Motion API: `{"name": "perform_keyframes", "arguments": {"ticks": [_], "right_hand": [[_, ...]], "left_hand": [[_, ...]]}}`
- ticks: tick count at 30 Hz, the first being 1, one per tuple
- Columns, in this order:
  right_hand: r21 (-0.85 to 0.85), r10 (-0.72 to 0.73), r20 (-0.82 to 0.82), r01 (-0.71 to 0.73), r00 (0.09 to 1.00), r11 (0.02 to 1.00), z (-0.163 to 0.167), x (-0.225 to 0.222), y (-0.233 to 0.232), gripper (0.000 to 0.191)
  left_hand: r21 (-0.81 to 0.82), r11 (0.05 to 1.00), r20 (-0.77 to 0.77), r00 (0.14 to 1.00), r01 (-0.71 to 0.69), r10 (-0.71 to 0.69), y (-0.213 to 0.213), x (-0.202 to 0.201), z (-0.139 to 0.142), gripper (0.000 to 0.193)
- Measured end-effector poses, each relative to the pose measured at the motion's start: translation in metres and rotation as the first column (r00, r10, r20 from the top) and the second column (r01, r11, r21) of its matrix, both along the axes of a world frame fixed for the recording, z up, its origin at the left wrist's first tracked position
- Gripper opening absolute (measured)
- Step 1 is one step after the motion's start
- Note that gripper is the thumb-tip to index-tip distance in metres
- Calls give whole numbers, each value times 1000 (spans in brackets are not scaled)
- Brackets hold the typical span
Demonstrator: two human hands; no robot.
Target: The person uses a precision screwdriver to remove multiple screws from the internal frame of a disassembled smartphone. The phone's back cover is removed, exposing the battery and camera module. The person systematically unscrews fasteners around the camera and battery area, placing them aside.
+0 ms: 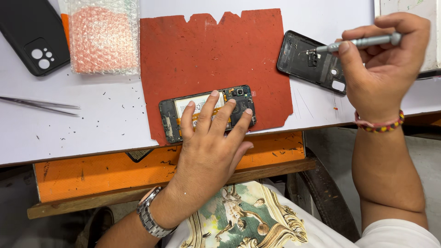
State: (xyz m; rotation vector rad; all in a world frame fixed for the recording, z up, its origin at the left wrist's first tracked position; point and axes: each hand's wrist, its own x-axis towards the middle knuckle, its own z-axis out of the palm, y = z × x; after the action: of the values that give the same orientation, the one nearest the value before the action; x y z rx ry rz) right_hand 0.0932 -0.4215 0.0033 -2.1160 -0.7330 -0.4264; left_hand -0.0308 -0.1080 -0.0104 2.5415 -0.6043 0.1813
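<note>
Left hand (211, 138), fingers spread flat, presses on opened phone (206, 114) lying at near edge of red mat (216, 55); battery and boards exposed inside its frame. Right hand (383, 59) grips grey screwdriver (363, 42), tip over detached back cover (312, 62). Farther left: tweezers (39, 104), bubble-wrap pouch (103, 36) with orange contents, black case (32, 39).

A white counter (92, 124) fills the upper view, its top speckled with dark specks and evenly lit. Under its front edge runs a scuffed orange panel (101, 172) resting on a worn wooden rail (92, 202). Below the counter's right corner lies grey floor (335, 151), in shade.
</note>
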Motion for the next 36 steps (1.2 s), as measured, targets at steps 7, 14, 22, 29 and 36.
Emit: {"name": "perform_keyframes", "arguments": {"ticks": [7, 14, 22, 29, 36], "right_hand": [[211, 48, -152, -15, 987, 977, 31, -58, 32, 41], [202, 205, -82, -185, 975, 962, 47, -87, 54, 43], [227, 238, -107, -209, 965, 951, 47, -95, 56, 42], [154, 275, -56, -264, 960, 952, 50, -90, 52, 45], [112, 309, -16, -306, 951, 946, 46, -88, 52, 45]], "left_hand": [[-329, 941, 9, 996, -84, 91, -3, 1, 17, 39], [-495, 864, -46, 996, -89, 76, -2, -4, 24, 24], [-544, 837, -62, 998, -52, 22, -1, -6, 25, 11], [-553, 831, -57, 998, -64, 40, 0, -6, 26, 11], [-516, 855, -9, 998, -51, 55, 3, -8, 25, 10]]}}
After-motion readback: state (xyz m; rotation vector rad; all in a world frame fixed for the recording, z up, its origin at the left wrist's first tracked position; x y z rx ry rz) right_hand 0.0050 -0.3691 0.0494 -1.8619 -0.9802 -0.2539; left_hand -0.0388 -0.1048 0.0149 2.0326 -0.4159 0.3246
